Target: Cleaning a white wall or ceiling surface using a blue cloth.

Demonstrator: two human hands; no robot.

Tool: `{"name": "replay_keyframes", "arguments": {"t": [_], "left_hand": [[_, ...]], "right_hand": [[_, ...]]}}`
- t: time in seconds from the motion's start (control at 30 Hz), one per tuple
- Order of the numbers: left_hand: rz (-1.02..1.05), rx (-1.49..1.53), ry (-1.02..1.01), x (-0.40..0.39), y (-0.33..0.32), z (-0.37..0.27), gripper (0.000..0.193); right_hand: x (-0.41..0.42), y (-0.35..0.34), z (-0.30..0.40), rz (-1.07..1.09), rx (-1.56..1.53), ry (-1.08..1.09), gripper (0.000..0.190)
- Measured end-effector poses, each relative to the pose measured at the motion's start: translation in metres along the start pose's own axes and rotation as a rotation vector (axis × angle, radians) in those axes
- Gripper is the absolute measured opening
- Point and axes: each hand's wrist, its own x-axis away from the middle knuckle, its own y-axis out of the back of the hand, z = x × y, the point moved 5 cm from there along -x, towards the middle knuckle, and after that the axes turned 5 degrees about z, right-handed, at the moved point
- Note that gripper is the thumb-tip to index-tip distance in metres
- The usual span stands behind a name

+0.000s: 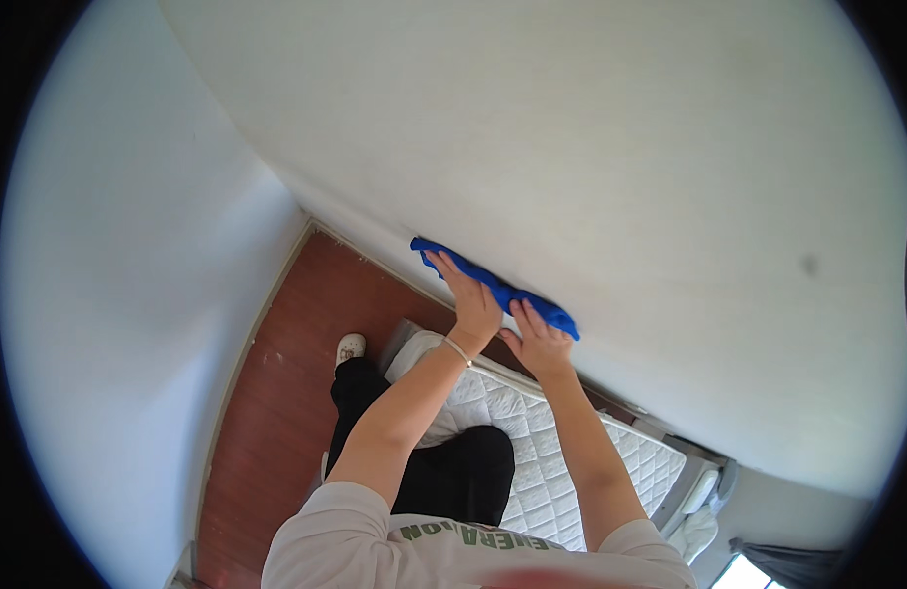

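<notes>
A folded blue cloth [497, 287] lies flat along the white wall [608, 184] in front of me, sloping down to the right. My left hand [468, 294], with a thin bracelet at its wrist, presses on the cloth's left part with its fingers stretched out. On the cloth's right end rests my right hand [539, 335], fingers over the fabric and thumb apart from them. Both palms face the wall, and neither hand is seen to grasp the cloth. The side of the cloth against the wall is hidden.
A quilted white mattress [549, 471] on a bed frame stands close along the wall, one black-trousered knee on it. My shoe [351, 346] is on the reddish-brown floor [276, 390] by the bed. Another wall [129, 258] meets this one at left. A dark curtain [788, 565] hangs lower right.
</notes>
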Motion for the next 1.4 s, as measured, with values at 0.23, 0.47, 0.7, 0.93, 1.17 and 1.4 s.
{"name": "replay_keyframes", "arguments": {"t": [0.23, 0.47, 0.7, 0.93, 1.17, 1.4], "left_hand": [[0.047, 0.013, -0.441, -0.029, 0.007, -0.181, 0.087], [0.351, -0.377, -0.767, 0.01, -0.012, -0.158, 0.074], [0.889, -0.687, -1.15, 0.069, -0.052, -0.057, 0.07], [0.789, -0.87, -1.345, 0.081, -0.088, -0.126, 0.049], [0.428, -0.822, -1.535, 0.116, -0.169, -0.222, 0.066], [0.571, -1.048, -1.706, 0.187, -0.232, -0.139, 0.059]], "right_hand": [[-0.015, 0.118, -0.089, -0.447, 0.026, -0.378, 0.069], [0.035, 0.076, -0.106, -0.579, -0.046, -0.855, 0.073], [0.128, -0.053, -0.036, -0.536, -0.469, -1.426, 0.074], [0.126, 0.001, -0.115, -0.971, -0.569, -1.589, 0.08], [0.178, 0.089, -0.219, -1.001, -0.214, -1.398, 0.077], [0.283, -0.04, -0.19, -1.136, -0.316, -1.716, 0.075]]}}
